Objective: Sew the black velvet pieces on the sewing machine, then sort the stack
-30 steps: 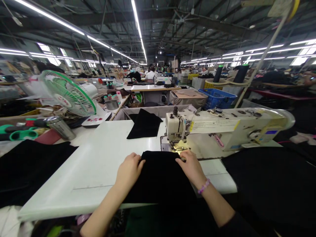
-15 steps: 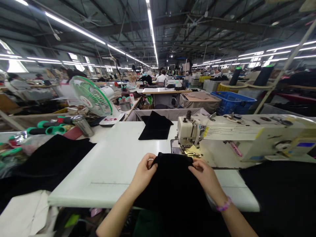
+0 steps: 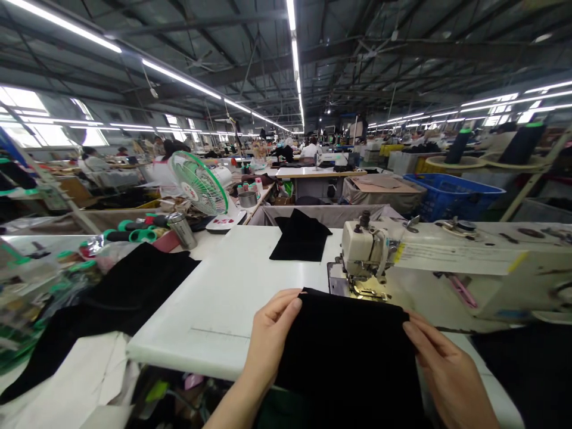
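A piece of black fabric (image 3: 348, 351) is stretched between my hands over the near edge of the white sewing table (image 3: 232, 286). My left hand (image 3: 270, 336) pinches its left edge, fingers closed on the cloth. My right hand (image 3: 440, 360) grips its right edge. The fabric's far edge lies just in front of the needle area of the cream sewing machine (image 3: 447, 256), apart from the presser foot.
A second black piece (image 3: 299, 238) lies at the table's far edge. More black cloth (image 3: 129, 286) is heaped at the left. A green desk fan (image 3: 199, 185), a metal flask (image 3: 181, 229) and green-handled scissors (image 3: 129, 229) stand at the back left. A blue crate (image 3: 451, 193) stands beyond the machine.
Both hands have drawn the black fabric back from the needle toward me and spread further apart along its edge. The camera has swung left.
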`<state>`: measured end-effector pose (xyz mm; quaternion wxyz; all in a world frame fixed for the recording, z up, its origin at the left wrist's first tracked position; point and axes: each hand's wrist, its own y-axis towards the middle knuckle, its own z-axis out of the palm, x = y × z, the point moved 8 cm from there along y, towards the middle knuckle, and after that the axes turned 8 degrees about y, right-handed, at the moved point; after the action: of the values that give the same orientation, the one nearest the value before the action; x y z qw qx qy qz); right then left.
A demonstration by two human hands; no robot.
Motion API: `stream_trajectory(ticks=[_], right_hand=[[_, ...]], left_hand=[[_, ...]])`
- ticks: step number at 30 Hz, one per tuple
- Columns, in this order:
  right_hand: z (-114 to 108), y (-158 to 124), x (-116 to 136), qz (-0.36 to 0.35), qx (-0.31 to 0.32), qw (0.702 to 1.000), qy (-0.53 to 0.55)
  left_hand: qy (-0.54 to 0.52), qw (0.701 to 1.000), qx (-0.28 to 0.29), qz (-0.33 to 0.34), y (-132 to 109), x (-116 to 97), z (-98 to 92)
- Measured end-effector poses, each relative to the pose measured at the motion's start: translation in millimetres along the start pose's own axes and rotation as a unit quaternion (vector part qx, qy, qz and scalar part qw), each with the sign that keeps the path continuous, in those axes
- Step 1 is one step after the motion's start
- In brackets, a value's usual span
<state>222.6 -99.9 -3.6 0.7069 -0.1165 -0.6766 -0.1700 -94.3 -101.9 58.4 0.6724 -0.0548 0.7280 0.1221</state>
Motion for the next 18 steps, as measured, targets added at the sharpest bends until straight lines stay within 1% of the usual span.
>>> stream_trajectory(ticks=[3, 5, 7, 11, 14, 18], right_hand=[[-9.1, -4.6, -7.0, 0.015, -0.017, 1.000, 0.020], [-12.4, -6.8, -10.7, 0.033, -0.033, 0.998, 0.036], [-14.2, -8.5, -12.0, 0.047, -0.051, 0.996, 0.049], [-14.3, -9.6, -6.3, 0.048, -0.066, 0.995, 0.055], [-13.7, -11.1, 2.4, 0.043, -0.069, 0.996, 0.037], [-13.1, -14.6, 11.6, 0.049, -0.076, 0.996, 0.022]], left_hand=[[-0.038, 0.999, -0.016, -0.036, -3.8, 5.0, 0.2], [-0.062, 0.996, -0.024, -0.067, -4.7, 11.1, 0.9], [-0.081, 0.992, -0.033, -0.085, -4.9, 14.3, 0.9], [-0.094, 0.991, -0.051, -0.081, -5.5, 8.3, -0.2], [-0.097, 0.991, -0.059, -0.073, -6.1, 3.5, -1.2], [-0.098, 0.992, -0.059, -0.055, -4.5, 4.7, -2.7]])
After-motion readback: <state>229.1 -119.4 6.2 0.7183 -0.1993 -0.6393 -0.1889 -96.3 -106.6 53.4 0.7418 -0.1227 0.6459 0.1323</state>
